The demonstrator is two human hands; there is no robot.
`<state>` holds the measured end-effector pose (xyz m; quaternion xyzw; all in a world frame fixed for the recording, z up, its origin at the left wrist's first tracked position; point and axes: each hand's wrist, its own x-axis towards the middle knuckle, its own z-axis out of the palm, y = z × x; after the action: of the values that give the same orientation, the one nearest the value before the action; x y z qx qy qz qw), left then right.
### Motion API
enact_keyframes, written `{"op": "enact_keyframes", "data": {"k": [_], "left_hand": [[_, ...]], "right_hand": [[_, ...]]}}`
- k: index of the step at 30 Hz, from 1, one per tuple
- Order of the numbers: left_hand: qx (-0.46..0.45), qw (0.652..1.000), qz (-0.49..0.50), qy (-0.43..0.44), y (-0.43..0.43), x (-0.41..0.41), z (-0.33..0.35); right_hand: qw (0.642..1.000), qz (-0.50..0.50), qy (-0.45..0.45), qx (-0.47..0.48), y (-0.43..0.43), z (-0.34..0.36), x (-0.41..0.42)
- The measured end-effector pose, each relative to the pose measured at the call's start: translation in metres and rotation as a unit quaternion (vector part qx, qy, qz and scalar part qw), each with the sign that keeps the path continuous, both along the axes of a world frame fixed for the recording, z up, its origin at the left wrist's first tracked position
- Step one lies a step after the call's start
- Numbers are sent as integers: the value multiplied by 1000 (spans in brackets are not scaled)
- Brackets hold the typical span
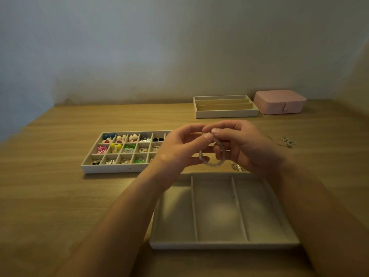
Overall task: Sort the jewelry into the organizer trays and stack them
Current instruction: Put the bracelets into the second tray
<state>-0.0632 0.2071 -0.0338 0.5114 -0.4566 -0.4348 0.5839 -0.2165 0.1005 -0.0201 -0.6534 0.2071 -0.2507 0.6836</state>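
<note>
While left hand [179, 148] and right hand [246, 146] pinch it, the beaded bracelet [214, 164] loops.

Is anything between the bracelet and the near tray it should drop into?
Nothing visible. The bracelet hangs pinched between the left hand and right hand, close to the far rim of the tray, and all three compartments look empty.

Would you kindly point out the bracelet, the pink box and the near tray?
bracelet [212, 164], head view, its lower beads.
pink box [279, 97], head view, its lid top.
near tray [223, 246], head view, its front wall.
</note>
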Motion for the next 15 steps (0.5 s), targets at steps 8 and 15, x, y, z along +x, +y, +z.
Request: {"op": "enact_keyframes", "data": {"k": [8, 15], "left_hand": [[31, 998, 30, -35, 1, 8, 0], [56, 997, 45, 13, 1, 11, 0]], "right_hand": [[1000, 18, 20, -4, -2, -3, -1], [988, -142, 48, -45, -5, -9, 3]]}}
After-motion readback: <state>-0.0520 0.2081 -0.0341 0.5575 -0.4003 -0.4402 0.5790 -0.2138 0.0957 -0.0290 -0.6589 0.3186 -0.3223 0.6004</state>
